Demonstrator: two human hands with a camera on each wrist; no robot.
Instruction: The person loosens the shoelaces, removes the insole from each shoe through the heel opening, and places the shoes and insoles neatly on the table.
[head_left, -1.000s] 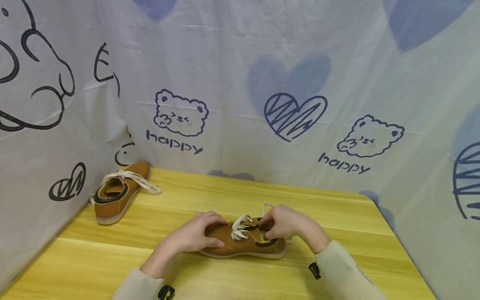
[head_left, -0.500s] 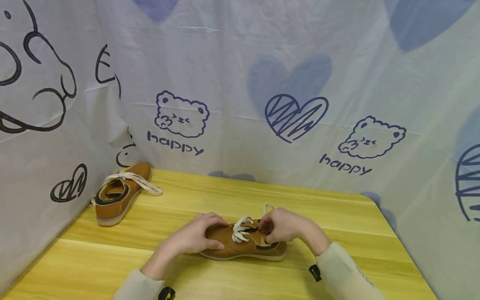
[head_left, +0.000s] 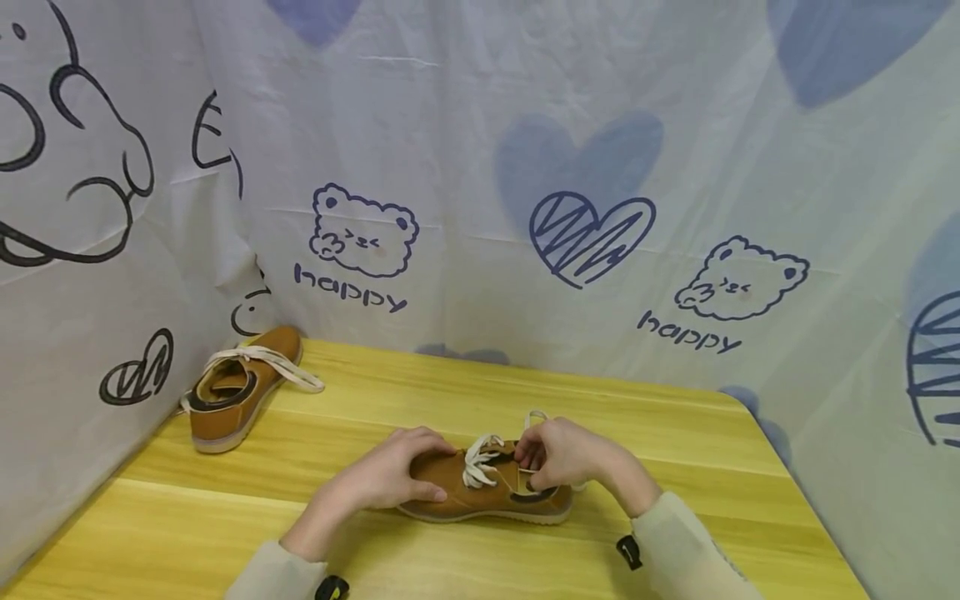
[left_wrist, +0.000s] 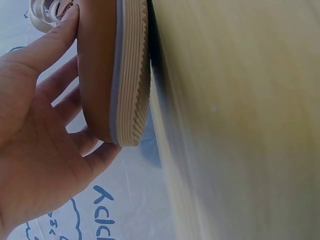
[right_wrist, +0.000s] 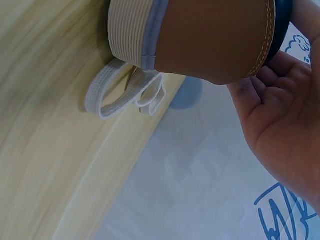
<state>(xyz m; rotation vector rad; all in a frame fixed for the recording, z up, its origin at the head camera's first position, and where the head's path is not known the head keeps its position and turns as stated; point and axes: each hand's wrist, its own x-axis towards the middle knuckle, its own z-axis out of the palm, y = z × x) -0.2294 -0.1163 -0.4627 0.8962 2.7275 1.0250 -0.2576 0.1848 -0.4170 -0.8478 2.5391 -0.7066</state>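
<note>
A brown lace-up shoe [head_left: 480, 492] with a pale ribbed sole lies sideways on the table, toe to the left. My left hand [head_left: 386, 471] grips its toe; in the left wrist view the thumb [left_wrist: 55, 42] lies along one side and the fingers wrap the other. Curled at the dark-trimmed opening is my right hand [head_left: 566, 454], its thumb and fingers at the collar, fingertips partly hidden inside. From behind, the right wrist view shows the brown heel [right_wrist: 210, 40] with those fingers at its top edge. White laces [head_left: 480, 462] bunch over the tongue.
Another brown shoe [head_left: 225, 400] stands at the table's left back corner, its white laces trailing right. A loose lace loop [right_wrist: 107, 95] lies beside the held shoe's heel. Printed white cloth [head_left: 465, 208] hangs along the yellow wooden table's [head_left: 360, 367] back and left sides.
My right hand has shifted slightly at the shoe's opening, and a thin pale edge now shows between its thumb and fingers. My left hand and the shoe stay in place.
</note>
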